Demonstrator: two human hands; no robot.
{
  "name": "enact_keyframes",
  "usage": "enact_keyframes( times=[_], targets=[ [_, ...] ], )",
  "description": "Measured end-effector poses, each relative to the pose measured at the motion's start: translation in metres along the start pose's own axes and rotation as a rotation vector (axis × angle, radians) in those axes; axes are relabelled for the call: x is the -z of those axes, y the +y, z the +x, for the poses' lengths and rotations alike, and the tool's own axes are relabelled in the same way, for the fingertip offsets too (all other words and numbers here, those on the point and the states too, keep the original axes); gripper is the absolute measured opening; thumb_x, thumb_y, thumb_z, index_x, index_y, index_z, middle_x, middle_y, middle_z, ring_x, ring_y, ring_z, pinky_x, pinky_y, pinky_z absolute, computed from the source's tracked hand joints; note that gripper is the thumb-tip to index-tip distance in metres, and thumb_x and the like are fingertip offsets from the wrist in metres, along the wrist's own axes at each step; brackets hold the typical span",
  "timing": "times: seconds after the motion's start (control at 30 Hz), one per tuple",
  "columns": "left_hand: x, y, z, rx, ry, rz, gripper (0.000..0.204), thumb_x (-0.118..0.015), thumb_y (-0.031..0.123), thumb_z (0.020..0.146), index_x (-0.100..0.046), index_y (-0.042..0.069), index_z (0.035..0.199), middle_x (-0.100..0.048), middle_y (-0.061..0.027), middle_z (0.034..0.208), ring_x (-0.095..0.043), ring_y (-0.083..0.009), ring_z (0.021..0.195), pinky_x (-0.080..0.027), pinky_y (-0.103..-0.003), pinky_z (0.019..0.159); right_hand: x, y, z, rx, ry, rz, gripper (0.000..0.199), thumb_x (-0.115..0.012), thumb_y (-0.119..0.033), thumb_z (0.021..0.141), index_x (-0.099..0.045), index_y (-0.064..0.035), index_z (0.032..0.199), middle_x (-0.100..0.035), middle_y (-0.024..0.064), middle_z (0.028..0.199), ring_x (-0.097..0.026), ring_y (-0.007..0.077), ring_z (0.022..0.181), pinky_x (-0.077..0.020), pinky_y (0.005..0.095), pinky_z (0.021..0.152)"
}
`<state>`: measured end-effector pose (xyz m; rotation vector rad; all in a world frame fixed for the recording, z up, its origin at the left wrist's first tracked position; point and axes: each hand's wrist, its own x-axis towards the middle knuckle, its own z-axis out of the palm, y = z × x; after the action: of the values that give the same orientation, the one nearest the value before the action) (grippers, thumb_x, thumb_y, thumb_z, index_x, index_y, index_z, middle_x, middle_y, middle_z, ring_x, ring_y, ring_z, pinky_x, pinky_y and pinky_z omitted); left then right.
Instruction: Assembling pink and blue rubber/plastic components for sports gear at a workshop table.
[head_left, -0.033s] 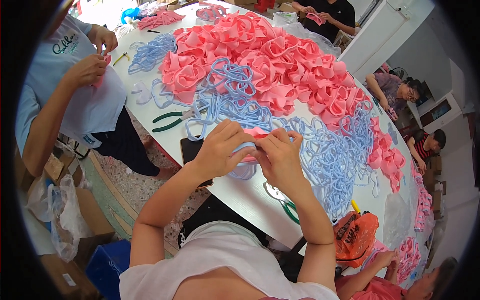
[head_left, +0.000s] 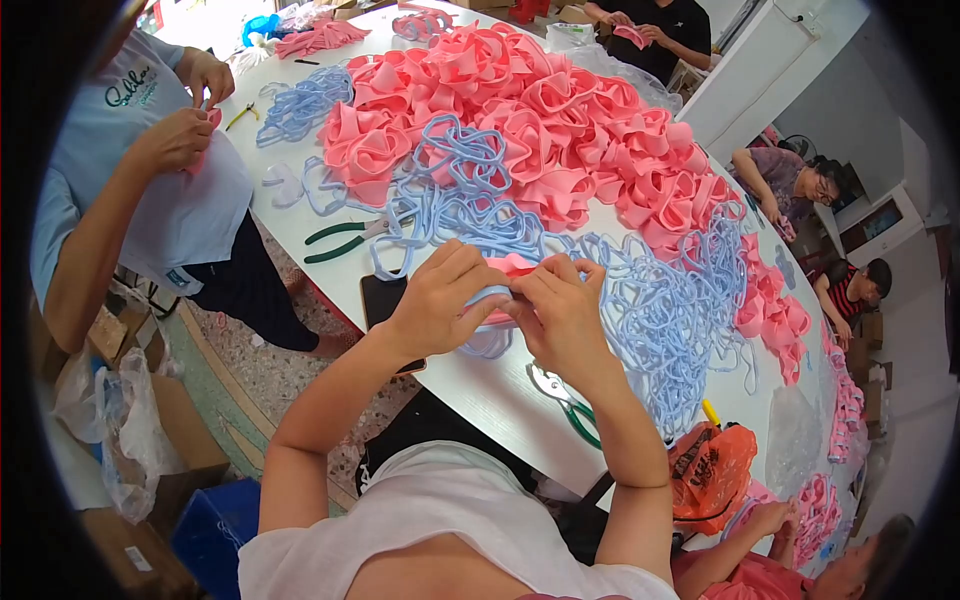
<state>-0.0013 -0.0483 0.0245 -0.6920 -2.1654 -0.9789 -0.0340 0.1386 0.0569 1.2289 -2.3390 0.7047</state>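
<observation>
Both my hands meet over the white table (head_left: 470,385), left hand (head_left: 440,300) and right hand (head_left: 562,315) each pinching one pink-and-blue foam loop piece (head_left: 503,283) between them, held clear of the blue loop heap (head_left: 650,300) so I can work its edge.

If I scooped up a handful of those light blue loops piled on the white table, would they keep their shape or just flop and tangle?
The blue loops lie draped and interlocked, so they would likely flop and drag neighbours along. They look thin, so probably light. The piece pinched between the left hand and right hand curves softly, suggesting pliable material.
</observation>
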Motion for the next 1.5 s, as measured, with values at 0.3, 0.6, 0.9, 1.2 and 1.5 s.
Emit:
enact_keyframes(
  times=[0.3, 0.6, 0.9, 1.2, 1.5],
  targets=[
    [0.007, -0.017, -0.011, -0.125, 0.169, 0.044, 0.026, -0.075, 0.004, 0.068, -0.066, 0.004, 0.093, -0.054, -0.0091, 0.081, -0.049, -0.0266, 0.072, -0.041, -0.036, 0.064, 0.010, 0.006, 0.007, 0.160, 0.050, -0.043, 0.030, -0.077, -0.025, 0.074, -0.064, -0.0127, 0.097, -0.060, 0.0002, 0.101, -0.052, 0.0194, 0.098, -0.0317, 0.0427, 0.088],
    [0.016, -0.004, -0.009, -0.223, 0.145, 0.063, 0.030, -0.079, 0.008, 0.066, -0.067, 0.003, 0.094, -0.052, -0.0077, 0.076, -0.049, -0.0251, 0.070, -0.040, -0.034, 0.061, 0.030, 0.015, 0.010, 0.393, -0.184, -0.295, 0.026, -0.070, -0.027, 0.078, -0.063, -0.0100, 0.095, -0.056, 0.0009, 0.102, -0.050, 0.0213, 0.100, -0.0357, 0.0367, 0.084],
    [-0.011, -0.016, 0.001, -0.205, 0.053, 0.428, 0.032, -0.075, 0.018, 0.072, -0.066, 0.010, 0.101, -0.056, -0.0042, 0.094, -0.054, -0.0224, 0.093, -0.038, -0.041, 0.087, -0.006, 0.059, 0.017, 0.361, -0.166, -0.238, 0.020, -0.067, -0.021, 0.078, -0.059, -0.0065, 0.089, -0.052, 0.0065, 0.096, -0.048, 0.0250, 0.095, -0.0352, 0.0386, 0.083],
    [-0.037, -0.021, 0.008, -0.248, 0.011, 0.699, 0.027, -0.076, 0.025, 0.068, -0.064, 0.014, 0.090, -0.057, 0.0008, 0.097, -0.050, -0.0184, 0.111, -0.017, -0.054, 0.113, 0.004, 0.050, 0.017, 0.257, -0.140, -0.225, 0.026, -0.072, -0.019, 0.075, -0.062, -0.0064, 0.095, -0.055, 0.0075, 0.100, -0.049, 0.0255, 0.097, -0.0348, 0.0395, 0.083],
    [-0.023, -0.006, 0.022, -0.269, -0.053, 0.666, 0.026, -0.077, 0.025, 0.068, -0.064, 0.014, 0.087, -0.056, 0.0001, 0.093, -0.050, -0.0194, 0.108, -0.015, -0.054, 0.113, 0.030, 0.032, 0.016, 0.083, -0.194, -0.113, 0.029, -0.075, -0.004, 0.072, -0.065, -0.0089, 0.099, -0.057, 0.0065, 0.095, -0.051, 0.0256, 0.091, -0.0365, 0.0383, 0.077]
  ],
)
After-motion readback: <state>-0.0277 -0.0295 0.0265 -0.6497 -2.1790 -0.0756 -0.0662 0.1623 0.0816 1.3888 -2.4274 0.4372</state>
